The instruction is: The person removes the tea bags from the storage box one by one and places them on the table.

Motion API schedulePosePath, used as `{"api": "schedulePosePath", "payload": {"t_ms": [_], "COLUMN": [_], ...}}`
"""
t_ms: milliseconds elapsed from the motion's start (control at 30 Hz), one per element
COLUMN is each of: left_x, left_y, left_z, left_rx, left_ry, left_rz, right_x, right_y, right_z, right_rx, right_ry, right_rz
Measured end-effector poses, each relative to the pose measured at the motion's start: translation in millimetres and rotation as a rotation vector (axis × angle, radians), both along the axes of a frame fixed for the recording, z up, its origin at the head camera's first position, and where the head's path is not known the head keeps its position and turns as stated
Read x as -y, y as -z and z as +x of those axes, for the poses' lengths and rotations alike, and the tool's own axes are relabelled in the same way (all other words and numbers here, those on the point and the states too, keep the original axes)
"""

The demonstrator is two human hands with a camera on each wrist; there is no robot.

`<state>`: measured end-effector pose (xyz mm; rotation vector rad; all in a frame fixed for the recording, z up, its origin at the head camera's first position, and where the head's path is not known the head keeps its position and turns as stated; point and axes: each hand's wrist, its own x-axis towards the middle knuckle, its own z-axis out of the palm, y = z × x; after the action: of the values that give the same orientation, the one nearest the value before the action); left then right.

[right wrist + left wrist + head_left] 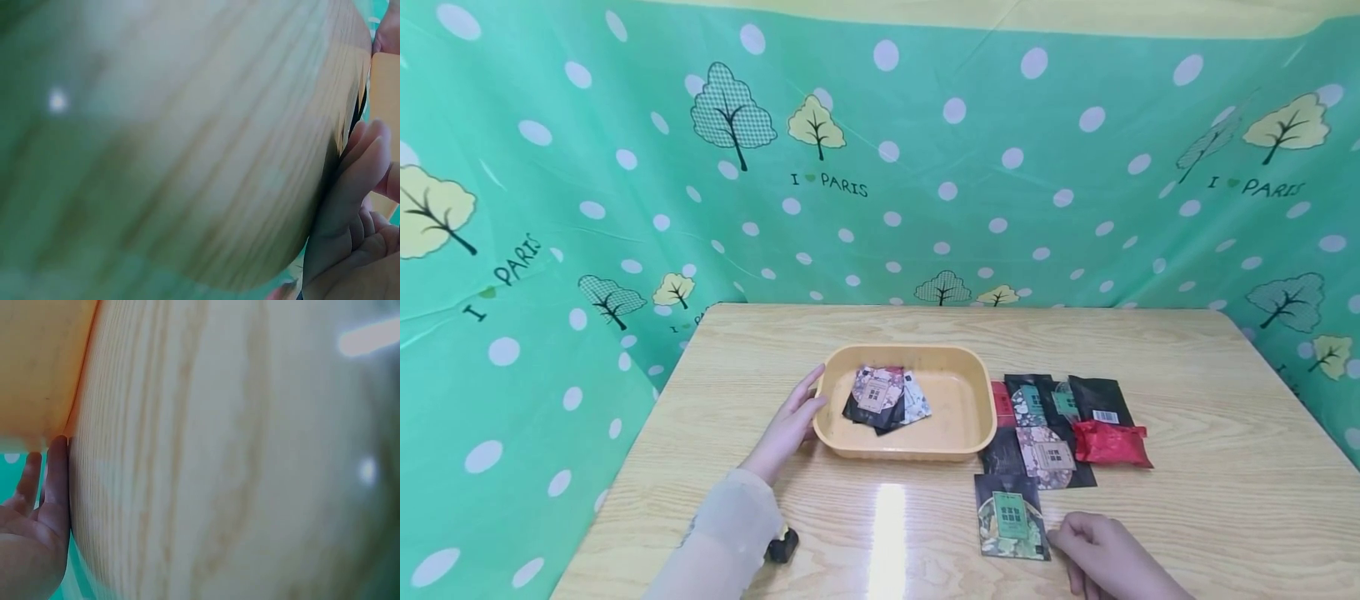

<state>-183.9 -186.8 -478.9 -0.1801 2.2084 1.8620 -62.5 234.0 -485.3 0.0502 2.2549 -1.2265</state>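
Right hand (pixel 1101 554): nearest entry, at the near right of the table (pixel 1240 500). Fingers bent, tips at the lower right edge of a green-labelled packet (pixel 1011 527); whether the grip is clamped on that edge or only touches it, cannot tell.

Small black object (pixel 784 547), one: beside the left sleeve (pixel 722 533), partly covered; nature undetermined.

Green-labelled packet, one: on the table, face up, immediately left of the right grip. Long axis runs away from the person, slightly askew. Right hand plainly the nearer; left hand (pixel 786 429) well apart, farther off and to the left.

Loose packets, a group just beyond: pink floral packet (pixel 1051 457); dark packet (pixel 1002 454) to its left; crumpled red packet (pixel 1112 443) to its right; teal-labelled packet (pixel 1028 402) and barcoded packet (pixel 1101 402) in the rear row. Several overlap.

Left hand: at the left end of a tan tub (pixel 958 408). Thumb and fingers apart, relaxed, against the outer wall; the left wrist view shows fingers extended there. Clamped on nothing.

Tan tub, one: beyond the right grip and to its left, long axis running left to right. Contents, in the left half: a pink-faced packet (pixel 877 394) over a white-patterned packet (pixel 916 402).

Curtain (pixel 850 208), green, dotted, printed with trees: behind the table.
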Motion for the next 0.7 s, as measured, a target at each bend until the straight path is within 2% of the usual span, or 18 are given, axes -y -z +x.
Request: {"api": "schedulePosePath", "payload": {"t_ms": [300, 400, 567, 700], "left_x": [0, 0, 0, 0], "left_y": [-1.0, -1.7, -4.0, -4.5], "left_z": [-0.2, -0.5, 1.7, 2.4], "left_rx": [0.002, 0.004, -0.001, 0.007], "left_ry": [0.005, 0.010, 0.020, 0.012], "left_rz": [0.008, -0.008, -0.003, 0.008], "right_x": [4, 9, 22, 31], "right_y": [-7.4, -14.0, -28.5, -38.1], "right_z": [-5.2, -8.6, -16.6, -24.1], "right_rx": [0.002, -0.007, -0.080, -0.169], "right_ry": [-0.003, 0.009, 0.025, 0.010], "right_rz": [-0.102, -0.086, -0.046, -0.058]}}
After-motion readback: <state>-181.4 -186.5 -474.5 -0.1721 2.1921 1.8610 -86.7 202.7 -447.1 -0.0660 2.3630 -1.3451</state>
